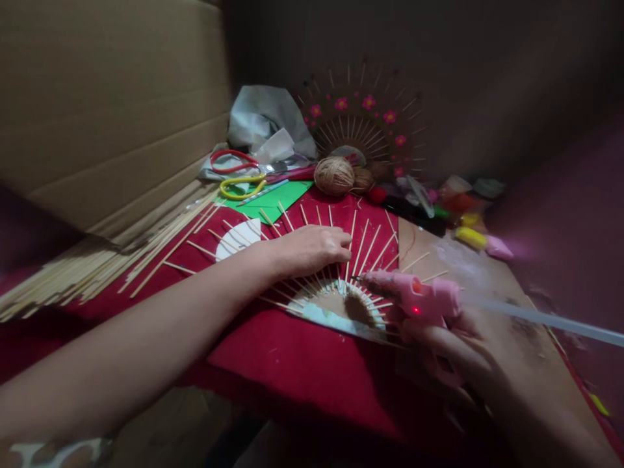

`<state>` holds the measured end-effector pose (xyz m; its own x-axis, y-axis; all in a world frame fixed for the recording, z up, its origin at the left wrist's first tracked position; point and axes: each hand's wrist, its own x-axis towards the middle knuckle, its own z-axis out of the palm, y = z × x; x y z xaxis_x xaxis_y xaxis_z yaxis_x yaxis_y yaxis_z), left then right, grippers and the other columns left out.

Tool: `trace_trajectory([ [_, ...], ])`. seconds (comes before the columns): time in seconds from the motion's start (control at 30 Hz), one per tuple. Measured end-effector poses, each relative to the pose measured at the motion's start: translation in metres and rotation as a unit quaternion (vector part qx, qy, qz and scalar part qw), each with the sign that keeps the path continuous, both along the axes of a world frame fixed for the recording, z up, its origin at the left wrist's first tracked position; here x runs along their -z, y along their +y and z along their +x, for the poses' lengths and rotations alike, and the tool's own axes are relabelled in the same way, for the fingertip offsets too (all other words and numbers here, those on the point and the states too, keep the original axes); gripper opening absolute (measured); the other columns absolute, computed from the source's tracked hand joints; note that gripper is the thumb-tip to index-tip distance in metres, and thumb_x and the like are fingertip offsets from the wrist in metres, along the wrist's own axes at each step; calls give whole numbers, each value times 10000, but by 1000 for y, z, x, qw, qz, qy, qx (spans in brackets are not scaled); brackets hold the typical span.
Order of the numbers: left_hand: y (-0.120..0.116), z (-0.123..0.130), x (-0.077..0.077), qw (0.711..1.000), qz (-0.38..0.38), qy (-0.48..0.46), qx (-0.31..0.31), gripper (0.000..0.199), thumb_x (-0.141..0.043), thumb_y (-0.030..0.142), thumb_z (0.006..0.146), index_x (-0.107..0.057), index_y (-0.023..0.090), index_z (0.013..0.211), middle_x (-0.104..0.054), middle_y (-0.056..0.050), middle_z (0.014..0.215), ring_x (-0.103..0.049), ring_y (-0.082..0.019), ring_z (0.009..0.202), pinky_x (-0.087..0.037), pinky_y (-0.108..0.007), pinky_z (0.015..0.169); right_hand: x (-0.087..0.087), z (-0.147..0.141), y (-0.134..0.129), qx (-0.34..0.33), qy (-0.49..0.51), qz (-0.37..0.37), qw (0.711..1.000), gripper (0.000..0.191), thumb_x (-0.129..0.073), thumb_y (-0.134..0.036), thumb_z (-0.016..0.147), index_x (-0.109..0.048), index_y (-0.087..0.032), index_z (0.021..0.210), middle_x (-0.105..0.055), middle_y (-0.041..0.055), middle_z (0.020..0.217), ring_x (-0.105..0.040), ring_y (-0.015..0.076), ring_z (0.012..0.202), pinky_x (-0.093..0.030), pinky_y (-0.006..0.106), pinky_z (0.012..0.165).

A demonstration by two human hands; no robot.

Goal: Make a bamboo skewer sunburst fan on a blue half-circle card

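A cardboard panel (112,97) is seen at the left, beside the red-clothed table (273,364) on which everything is laid out. A long bundle of thin wooden sticks (82,273) is spread over the table's left side. In the middle, a half-round sunburst of sticks (334,302) is laid flat, its sticks fanned outward from a pale, curved base. At the back, a darker sunburst ornament (355,120) is decorated with pink flowers. The left hand (316,250) is held over the middle sticks with its fingers curled; whether a stick is gripped cannot be told. A pink glue gun (426,296) is gripped by the right hand (451,344), its nozzle pointed at the sticks near the base; whether they are touched is unclear. A translucent glue stick (546,316) is seen projecting from its rear. Behind the work, a green sheet (277,201) is partly covered by red-and-yellow-handled scissors (264,170), and a ball of brown twine (334,175) is set beside them.
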<state>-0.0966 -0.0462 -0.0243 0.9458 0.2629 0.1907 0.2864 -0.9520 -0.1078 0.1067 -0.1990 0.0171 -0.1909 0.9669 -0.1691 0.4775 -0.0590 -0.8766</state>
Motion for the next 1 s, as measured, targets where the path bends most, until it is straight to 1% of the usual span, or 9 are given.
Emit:
trace_trajectory([
  [0.07,0,0,0,1000,3,-3,2,217,-460,155,923,-611,183,769,-586,-44,857,-512,-147,773,-351,-277,616,2,0,0,4,13,-9,1000,503,-564,-331,796,-584,-305,1298,-631,9,592,-516,149,441,-372,239,370],
  [0.23,-1,0,2,1000,12,-13,-4,174,-498,189,912,-598,204,771,-566,-29,852,-503,-145,748,-325,-284,578,19,9,-1,3,60,-33,998,549,-585,-419,787,-558,-308,1324,-580,13,524,-480,160,431,-365,254,375],
  [0.3,-1,0,2,1000,19,-15,7,155,-497,192,915,-597,207,797,-570,-27,860,-509,-147,762,-339,-284,597,24,12,-2,4,71,-62,996,552,-591,-436,790,-555,-307,1326,-531,3,503,-430,140,416,-335,243,368],
  [0.4,-1,0,2,999,36,-9,21,142,-486,186,921,-598,201,836,-590,-29,876,-518,-155,783,-360,-289,632,27,14,-3,7,80,-109,991,559,-598,-458,804,-535,-299,1337,-417,-30,485,-333,96,414,-281,211,370],
  [0.5,0,1,2,999,34,-4,21,161,-472,170,926,-599,189,829,-608,-28,856,-525,-150,756,-367,-286,633,28,15,-4,23,76,-136,988,596,-587,-453,837,-453,-287,1393,-354,-56,494,-280,69,416,-250,192,382],
  [0.6,-1,1,2,999,23,-11,28,176,-463,147,925,-597,187,817,-613,-27,842,-531,-142,749,-368,-278,627,28,13,-5,24,90,-159,983,649,-584,-443,851,-359,-293,1441,-383,-54,561,-285,58,434,-238,188,396],
  [0.7,-2,1,2,1000,12,-12,24,190,-455,121,915,-594,190,803,-608,-26,838,-533,-134,735,-350,-274,588,27,11,-5,7,88,-169,982,653,-575,-428,865,-323,-300,1454,-404,-46,610,-299,58,460,-234,185,408],
  [0.9,-1,0,4,999,2,-26,21,181,-472,111,897,-595,189,790,-598,-23,816,-533,-133,711,-332,-281,568,28,4,-8,5,83,-159,984,647,-567,-484,858,-333,-342,1445,-454,-28,702,-273,39,456,-214,174,390],
  [1.0,0,-1,4,1000,-6,-25,11,186,-472,112,899,-597,188,785,-601,-23,814,-536,-133,708,-327,-281,561,28,1,-7,0,74,-146,986,598,-569,-461,857,-409,-308,1413,-439,-33,635,-272,44,439,-200,168,369],
])
